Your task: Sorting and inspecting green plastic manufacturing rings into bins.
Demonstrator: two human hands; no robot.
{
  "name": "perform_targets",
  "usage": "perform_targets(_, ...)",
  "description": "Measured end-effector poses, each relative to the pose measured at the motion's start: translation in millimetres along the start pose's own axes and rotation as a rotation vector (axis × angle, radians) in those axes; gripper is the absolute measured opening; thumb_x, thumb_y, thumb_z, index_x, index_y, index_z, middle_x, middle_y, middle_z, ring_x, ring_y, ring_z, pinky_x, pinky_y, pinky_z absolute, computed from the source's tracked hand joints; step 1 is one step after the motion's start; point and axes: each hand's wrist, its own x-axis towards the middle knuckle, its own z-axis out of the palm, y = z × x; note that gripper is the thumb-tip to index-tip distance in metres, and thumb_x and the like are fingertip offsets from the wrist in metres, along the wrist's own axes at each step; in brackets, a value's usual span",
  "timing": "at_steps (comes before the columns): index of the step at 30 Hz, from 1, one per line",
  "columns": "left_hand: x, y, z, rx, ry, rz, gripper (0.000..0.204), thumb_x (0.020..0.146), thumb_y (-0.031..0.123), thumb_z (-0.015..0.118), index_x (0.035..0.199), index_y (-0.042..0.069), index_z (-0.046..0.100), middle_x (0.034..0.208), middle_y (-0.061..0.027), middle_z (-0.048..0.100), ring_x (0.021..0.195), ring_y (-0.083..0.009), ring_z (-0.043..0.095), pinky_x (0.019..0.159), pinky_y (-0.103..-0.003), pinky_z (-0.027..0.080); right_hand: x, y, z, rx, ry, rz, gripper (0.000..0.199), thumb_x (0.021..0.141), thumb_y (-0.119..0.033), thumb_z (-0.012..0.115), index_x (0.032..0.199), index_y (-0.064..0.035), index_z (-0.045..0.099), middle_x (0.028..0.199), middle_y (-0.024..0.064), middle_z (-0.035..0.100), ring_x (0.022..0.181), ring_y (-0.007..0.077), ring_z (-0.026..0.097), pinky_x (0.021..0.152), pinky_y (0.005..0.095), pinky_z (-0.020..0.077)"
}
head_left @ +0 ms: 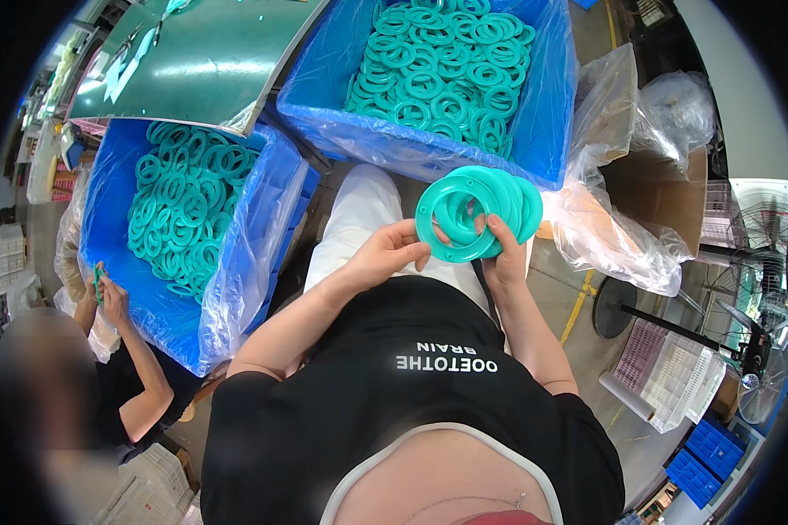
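A fanned stack of teal plastic rings (521, 197) is held above my lap. My right hand (505, 256) grips the stack at its lower right, with its thumb over the front and its other fingers mostly hidden behind the rings. At the left rim of the front ring (429, 210), my left hand (392, 251) has its fingers bent round the edge. A fingertip shows through the ring's hole, and the left thumb lies near the lower left rim. How many rings are in the stack I cannot tell.
A blue plastic-lined bin (324, 109) heaped with teal rings stands ahead, another lined bin (105, 210) to its left. A green table (210, 66) adjoins both. At left, a co-worker's hands (111, 297) hold a teal piece. A carton (665, 197) and fan (762, 376) stand right.
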Motion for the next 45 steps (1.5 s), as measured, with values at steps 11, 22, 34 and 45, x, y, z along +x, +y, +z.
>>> perform_targets(11, 4.1, -6.4, 3.7, -0.108, 0.154, -0.092, 0.018, 0.094, 0.013, 0.048, 0.106, 0.004, 0.058, 0.078, -0.0003, 0.058, 0.056, -0.0031, 0.042, 0.051, -0.019, 0.032, -31.2, -17.0, 17.8, -0.484, 0.017, -0.39, 0.046, 0.078, -0.009, 0.07, 0.119, -0.0033, 0.049, 0.107, 0.0059, 0.057, 0.097, 0.0139, 0.055, 0.081, 0.0294, 0.0455)
perform_targets(22, 16.2, -0.4, 40.5, -0.041, 0.042, 0.201, 0.023, 0.091, 0.006, 0.039, 0.103, 0.001, 0.057, 0.06, 0.0014, 0.044, 0.049, -0.003, 0.032, 0.044, -0.019, 0.023, -40.5, -51.9, -28.0, -0.464, 0.094, -0.643, 0.046, 0.081, -0.001, 0.062, 0.123, -0.001, 0.045, 0.111, 0.0093, 0.054, 0.093, 0.0182, 0.058, 0.078, 0.0329, 0.0493)
perform_targets(34, 12.6, -1.2, 24.5, -0.327, 0.012, -0.164, 0.042, 0.096, 0.035, 0.037, 0.081, 0.003, 0.058, 0.058, 0.0044, 0.036, 0.047, -0.0037, 0.023, 0.042, -0.02, 0.018, -22.3, -90.5, -34.8, -0.942, 0.241, -0.545, 0.017, 0.076, -0.008, 0.069, 0.091, -0.0067, 0.061, 0.088, 0.0013, 0.062, 0.081, 0.0121, 0.058, 0.073, 0.0281, 0.0468)
perform_targets(45, 5.0, 2.0, 12.1, -0.464, 0.1, -0.185, 0.031, 0.099, 0.038, 0.038, 0.093, 0.01, 0.051, 0.062, 0.0077, 0.03, 0.051, -0.0013, 0.022, 0.044, -0.019, 0.016, -27.9, -27.4, 1.3, -1.281, -0.283, -0.616, 0.036, 0.063, -0.022, 0.08, 0.092, -0.0096, 0.062, 0.079, 0.0047, 0.055, 0.08, 0.0236, 0.05, 0.078, 0.0381, 0.0354)
